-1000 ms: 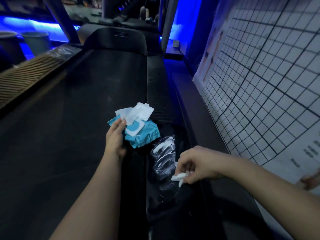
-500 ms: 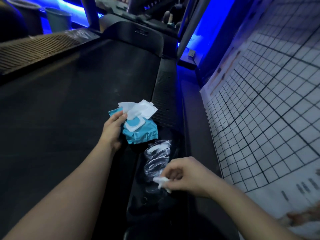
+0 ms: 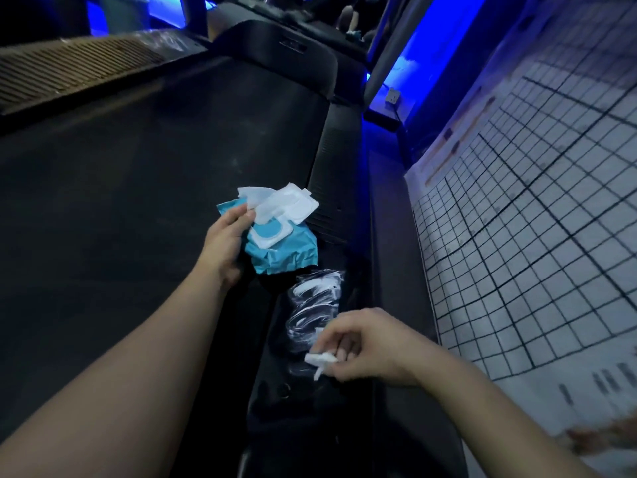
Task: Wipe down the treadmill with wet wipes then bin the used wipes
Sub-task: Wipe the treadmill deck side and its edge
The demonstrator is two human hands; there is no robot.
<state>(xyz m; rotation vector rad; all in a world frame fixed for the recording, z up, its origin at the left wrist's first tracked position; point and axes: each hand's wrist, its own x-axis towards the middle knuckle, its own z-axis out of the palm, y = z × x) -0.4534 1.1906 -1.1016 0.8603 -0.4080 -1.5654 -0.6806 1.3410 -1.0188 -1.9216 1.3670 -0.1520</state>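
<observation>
Stretching dark across the left of the head view, the treadmill belt [image 3: 155, 184] is seen running up to a black motor cover [image 3: 286, 46], with a ribbed side rail [image 3: 331, 188] along its right edge. A teal pack of wet wipes [image 3: 286, 257] is held at the belt's right edge by the left hand [image 3: 227, 239], whose fingers are curled over the pack's left end. Whether the pack rests on the belt cannot be told. Its white flip lid [image 3: 296, 205] is raised, and a fresh wipe [image 3: 255, 196] is seen sticking out beside the fingertips. Nearer the camera, a small crumpled wipe [image 3: 320, 360] is pinched between thumb and bent fingers of the right hand [image 3: 365, 343], over the black rail. A crumpled clear plastic wrapper [image 3: 317, 305] lies on that rail, between the pack and the right hand. A white gridded sheet [image 3: 534, 219] is seen along the right, under blue light.
</observation>
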